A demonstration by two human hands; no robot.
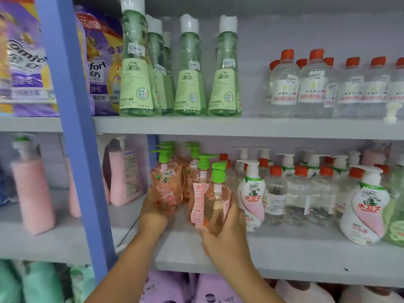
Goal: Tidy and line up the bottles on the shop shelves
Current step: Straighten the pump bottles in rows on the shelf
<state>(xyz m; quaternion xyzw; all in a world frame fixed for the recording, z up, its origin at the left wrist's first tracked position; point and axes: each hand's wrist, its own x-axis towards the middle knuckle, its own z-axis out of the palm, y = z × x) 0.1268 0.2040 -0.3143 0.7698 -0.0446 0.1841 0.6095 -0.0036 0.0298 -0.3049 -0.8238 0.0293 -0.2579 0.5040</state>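
On the middle shelf [284, 256] stand several clear pink pump bottles with green pumps. My left hand [153, 212] grips the left one [166, 184] from its left side, label facing me. My right hand [223, 235] is wrapped around the front pink bottle [216, 202], which is turned sideways and sits at the shelf's front. Another pink bottle [197, 193] stands right behind it with its back label showing. More green pumps [192, 149] show further back.
White pump bottles [251, 193] [365, 208] and clear red-capped bottles [299, 193] fill the shelf to the right. Tall green bottles [190, 73] and red-capped clear ones [312, 84] stand on the shelf above. A blue upright post [76, 127] stands left, with pink bottles [124, 171] beyond it.
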